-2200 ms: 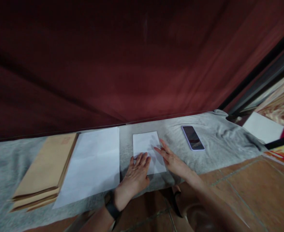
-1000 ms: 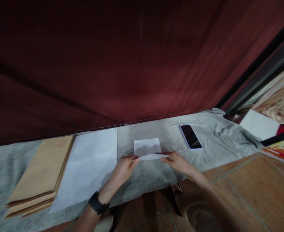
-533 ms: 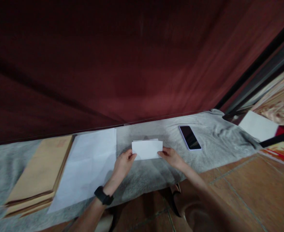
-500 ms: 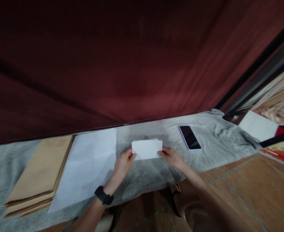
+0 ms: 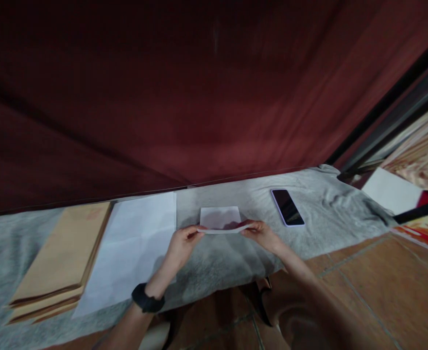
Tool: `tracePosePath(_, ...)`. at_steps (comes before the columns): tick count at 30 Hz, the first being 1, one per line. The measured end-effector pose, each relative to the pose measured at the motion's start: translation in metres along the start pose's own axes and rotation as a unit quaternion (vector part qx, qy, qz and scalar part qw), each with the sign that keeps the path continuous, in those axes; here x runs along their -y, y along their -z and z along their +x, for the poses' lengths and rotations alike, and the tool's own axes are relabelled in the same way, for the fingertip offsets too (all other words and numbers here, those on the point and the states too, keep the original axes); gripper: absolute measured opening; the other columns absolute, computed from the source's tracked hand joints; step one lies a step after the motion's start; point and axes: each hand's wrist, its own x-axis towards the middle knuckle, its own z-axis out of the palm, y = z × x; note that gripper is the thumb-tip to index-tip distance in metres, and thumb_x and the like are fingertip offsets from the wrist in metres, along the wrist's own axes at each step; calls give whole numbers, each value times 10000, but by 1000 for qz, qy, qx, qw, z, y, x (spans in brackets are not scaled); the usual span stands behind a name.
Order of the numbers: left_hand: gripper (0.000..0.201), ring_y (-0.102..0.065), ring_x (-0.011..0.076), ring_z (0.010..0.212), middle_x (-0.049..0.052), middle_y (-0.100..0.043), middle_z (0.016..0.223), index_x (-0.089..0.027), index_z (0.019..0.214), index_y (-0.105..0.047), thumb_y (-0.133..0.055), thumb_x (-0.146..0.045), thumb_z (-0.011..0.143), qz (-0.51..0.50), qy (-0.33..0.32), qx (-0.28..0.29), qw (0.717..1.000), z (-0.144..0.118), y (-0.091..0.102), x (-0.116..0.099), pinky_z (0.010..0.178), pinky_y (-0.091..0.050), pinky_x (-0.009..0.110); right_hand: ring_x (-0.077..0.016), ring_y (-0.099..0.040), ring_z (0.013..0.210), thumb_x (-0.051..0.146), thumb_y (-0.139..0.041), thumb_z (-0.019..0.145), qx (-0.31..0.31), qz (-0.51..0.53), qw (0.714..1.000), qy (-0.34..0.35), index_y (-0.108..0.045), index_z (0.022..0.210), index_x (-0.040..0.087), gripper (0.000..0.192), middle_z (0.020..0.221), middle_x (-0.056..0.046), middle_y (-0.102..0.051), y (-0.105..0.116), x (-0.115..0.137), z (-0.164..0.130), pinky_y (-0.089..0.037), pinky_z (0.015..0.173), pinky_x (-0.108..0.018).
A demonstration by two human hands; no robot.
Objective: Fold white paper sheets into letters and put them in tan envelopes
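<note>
Head view: at centre frame, the left hand (image 5: 180,241) and the right hand (image 5: 262,234) each pinch one near corner of a small white folded sheet of paper (image 5: 220,218), the fingers closed on its lifted near edge while its far part lies on the grey cloth-covered worktop (image 5: 326,214). Half a second earlier the near flap stood almost upright between the hands; it is now lowered to a shallow angle, seen nearly edge-on, and the sheet looks shorter front to back than two seconds ago, when it lay flat under both palms. By this reading, a further fold is being laid over and has yet to be pressed flat. Left of centre lies a larger white unfolded sheet (image 5: 133,248), untouched, and at lower left a stack of tan paper envelopes (image 5: 62,257). A dark-screened smartphone (image 5: 287,207) rests right of centre, apart from the hands. A dark red curtain (image 5: 199,87) fills the upper frame.
</note>
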Motion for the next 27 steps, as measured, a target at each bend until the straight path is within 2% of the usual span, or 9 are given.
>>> tracePosePath(2, 323, -701, 210, 1036, 51, -764, 1082, -204, 926, -764, -471, -112, 824, 37, -64, -2, 997, -3, 2, 1, 960, -535, 355, -258, -698, 1010, 292, -657, 833, -25, -44, 997, 62, -782, 916, 197, 177, 1036, -70, -757, -1, -1, 2, -544, 932, -401)
tracePosePath(5, 451, -672, 183, 1132, 50, -727, 1214, -226, 982, -769, -411, -9, 813, 110, -133, 63, 983, -9, 1, 4, 1023, -520, 352, -239, -680, 1109, 159, -568, 830, -3, -126, 987, 97, -794, 959, 247, 275, 1140, -59, -745, 0, -3, 3, -512, 1020, -441)
tracePosePath(9, 537, -613, 174, 1243, 26, -661, 1342, -274, 1171, -723, -452, 20, 813, 189, -149, 134, 961, -19, -1, 13, 1097, -481, 386, -225, -632, 1208, 51, -558, 778, 79, -218, 970, 77, -789, 1042, 280, 418, 1264, -39, -701, 3, -5, -3, -466, 1086, -443)
tracePosePath(13, 580, -519, 179, 1352, -5, -572, 1447, -329, 1230, -692, -517, 12, 794, 208, -134, 188, 950, -22, 0, 17, 1161, -411, 414, -246, -557, 1305, 82, -656, 790, 118, -252, 957, 80, -779, 1075, 302, 380, 1363, -38, -642, 6, -4, -11, -409, 1134, -465)
tracePosePath(16, 515, -510, 185, 1361, 4, -582, 1437, -322, 1188, -716, -553, -17, 807, 189, -130, 187, 955, -21, 0, 21, 1172, -391, 430, -259, -567, 1291, 141, -701, 812, 119, -252, 957, 79, -787, 1049, 305, 301, 1364, -42, -641, 7, -3, -12, -419, 1125, -472)
tracePosePath(19, 447, -546, 181, 1325, 9, -619, 1397, -310, 1151, -731, -564, -46, 832, 166, -129, 170, 963, -17, -1, 27, 1157, -408, 426, -245, -585, 1273, 125, -645, 846, 121, -251, 958, 74, -785, 1056, 300, 307, 1348, -40, -652, 9, -2, -10, -441, 1111, -452)
tracePosePath(24, 401, -623, 182, 1222, 24, -702, 1278, -297, 1115, -746, -546, -59, 862, 174, -144, 149, 963, -12, -2, 28, 1102, -459, 404, -222, -494, 1366, 90, -597, 859, 117, -308, 939, 96, -645, 1323, 279, 503, 1480, -64, -536, 7, -3, -8, -374, 1166, -432)
tracePosePath(27, 528, -568, 175, 1293, 8, -638, 1378, -317, 1205, -703, -529, -4, 817, 205, -155, 161, 953, -13, -2, 21, 1152, -396, 415, -229, -385, 1442, 101, -611, 851, 124, -368, 915, 107, -530, 1437, 277, 617, 1567, -71, -418, -3, -2, -10, -270, 1216, -463)
